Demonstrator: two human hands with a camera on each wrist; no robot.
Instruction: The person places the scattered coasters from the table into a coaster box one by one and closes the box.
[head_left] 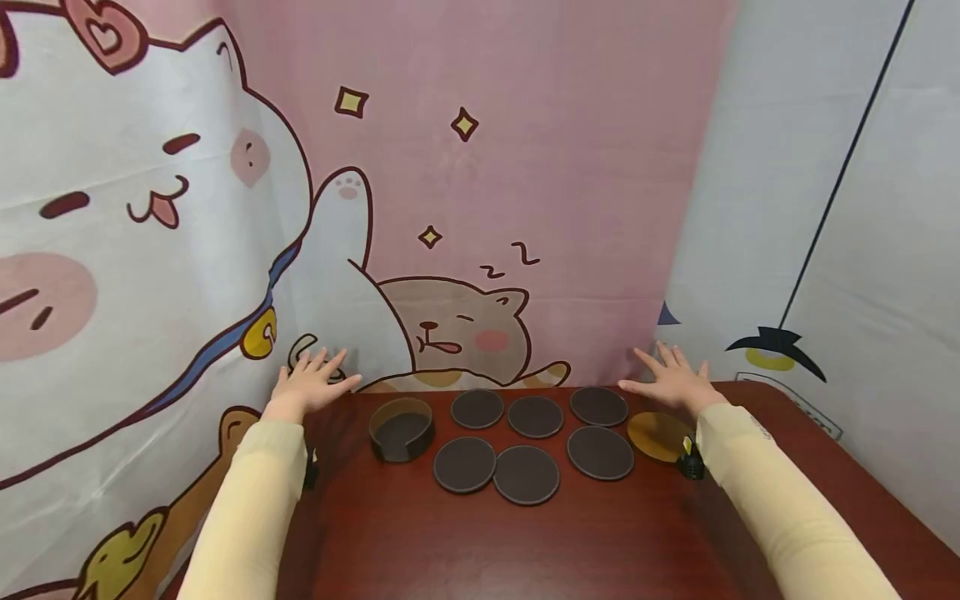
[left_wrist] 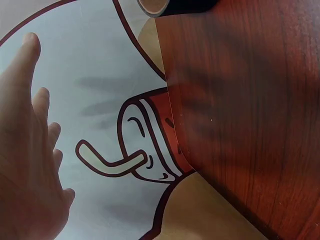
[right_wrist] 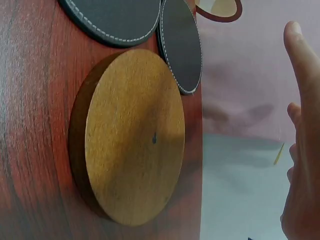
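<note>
Both my hands are up in the air, opened wide, with the fingers spread out. Six round black mats (head_left: 535, 417) lie flat on the red-brown table (head_left: 480, 546), and the ones I see close up have white stitches near the edge. Call the mats the middle of a clock. A round black holder (head_left: 390, 448) with a gap in its side stands at 9 o'clock. My left hand (head_left: 311, 385) is farther out, between 9 and 10 o'clock. A round wooden piece (head_left: 658, 437) lies at 3 o'clock, thick, with a little dark spot on top. My right hand (head_left: 671, 382) is between 2 and 3 o'clock. At 12 o'clock, behind the table, is a pink cloth (head_left: 585, 192) with a sleeping cat.
</note>
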